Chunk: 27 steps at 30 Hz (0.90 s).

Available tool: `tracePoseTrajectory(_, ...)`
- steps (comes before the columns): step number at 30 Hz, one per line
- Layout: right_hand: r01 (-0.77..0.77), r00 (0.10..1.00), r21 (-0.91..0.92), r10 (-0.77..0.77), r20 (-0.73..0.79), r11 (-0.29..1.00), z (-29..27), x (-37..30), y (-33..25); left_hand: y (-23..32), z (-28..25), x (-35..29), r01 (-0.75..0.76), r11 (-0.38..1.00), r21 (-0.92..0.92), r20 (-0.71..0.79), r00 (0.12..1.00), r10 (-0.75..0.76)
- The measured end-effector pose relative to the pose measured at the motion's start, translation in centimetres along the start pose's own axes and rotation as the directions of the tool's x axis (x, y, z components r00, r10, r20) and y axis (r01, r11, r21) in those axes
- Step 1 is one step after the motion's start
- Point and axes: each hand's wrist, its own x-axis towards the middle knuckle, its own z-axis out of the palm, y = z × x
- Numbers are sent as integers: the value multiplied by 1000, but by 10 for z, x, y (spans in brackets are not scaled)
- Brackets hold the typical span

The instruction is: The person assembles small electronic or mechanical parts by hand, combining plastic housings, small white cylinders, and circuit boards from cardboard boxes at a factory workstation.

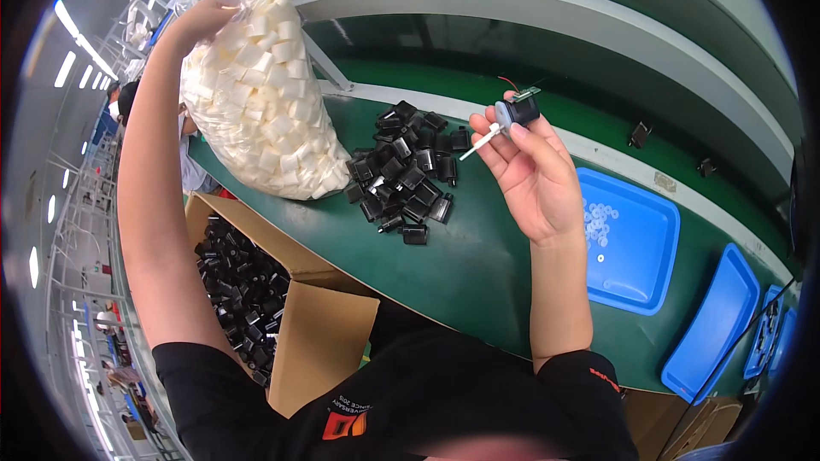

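Fingers of the left hand (pixel 201 17) pinch the top of a clear bag (pixel 256 90) of white bits, so it stands on the green table (pixel 461 265). The right hand (pixel 534 175) lifts a small black part (pixel 519 111) and white stick (pixel 480 142) up close, above the black pile (pixel 406 171).

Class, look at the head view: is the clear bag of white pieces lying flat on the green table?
No. The left hand grips the bag of white pieces by its top, holding it upright on the table.

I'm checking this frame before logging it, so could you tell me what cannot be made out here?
- Head view: the left hand grips the top of the clear bag of white pieces; the bag's neck is hidden by its fingers.
- The small black part in the right hand: too small for detail.
- Cardboard box: partly behind the arm.
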Motion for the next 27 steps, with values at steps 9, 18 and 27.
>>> tracePoseTrajectory(9,72,997,-27,-72,22,997,0,-10,-9,-8,27,18,-22,997,78,-278,960,43)
tracePoseTrajectory(18,85,996,-6,-85,-9,996,0,-10,-12,-8,20,25,-48,927,372,-269,950,156)
tracePoseTrajectory(27,208,976,-221,-216,-11,953,4,-15,-12,37,30,-49,-177,983,44,-831,541,134)
